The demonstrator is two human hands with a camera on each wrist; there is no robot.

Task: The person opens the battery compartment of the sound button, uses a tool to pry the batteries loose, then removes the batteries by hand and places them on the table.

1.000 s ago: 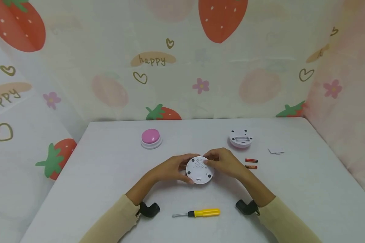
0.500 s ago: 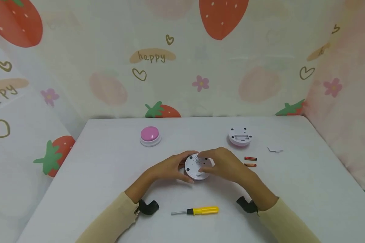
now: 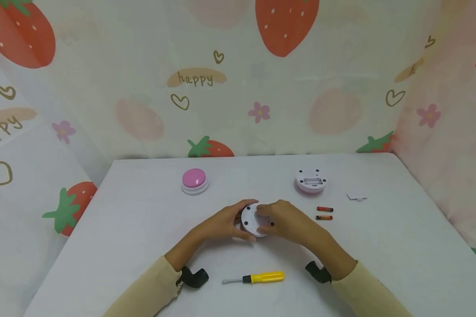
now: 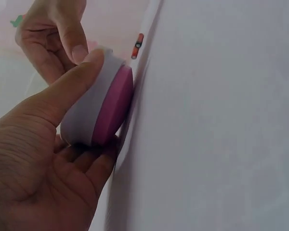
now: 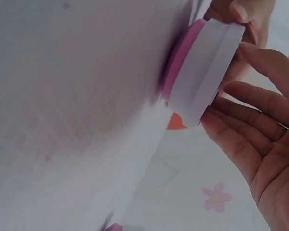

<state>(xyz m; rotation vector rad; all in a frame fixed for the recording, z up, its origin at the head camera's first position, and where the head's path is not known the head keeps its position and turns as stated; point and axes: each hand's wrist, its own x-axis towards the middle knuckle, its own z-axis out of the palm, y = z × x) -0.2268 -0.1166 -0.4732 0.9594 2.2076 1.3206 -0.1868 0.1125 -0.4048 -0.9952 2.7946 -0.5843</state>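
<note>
A round push button with a white base and pink dome (image 3: pixel 250 219) lies face down on the table, its underside with dark feet and speaker holes turned up. My left hand (image 3: pixel 222 223) grips its rim, thumb along the near edge and fingers around the far side. Over the right part of the underside, my right hand (image 3: pixel 289 221) has its fingertips against the base, hiding part of it. In the left wrist view the pink dome (image 4: pixel 113 106) faces the table. The right wrist view shows loosely bent fingers (image 5: pixel 245 115) at the white base.
A yellow screwdriver (image 3: pixel 267 277) lies in front. Another pink button (image 3: pixel 194 179) stands at the back left. At the back right is an overturned button (image 3: pixel 311 181) with an exposed battery compartment, near two batteries (image 3: pixel 325 209) and a white cover (image 3: pixel 357 196).
My right hand has moved from the button's right edge leftward over its underside, covering more of it. My left hand keeps its grip on the rim.
</note>
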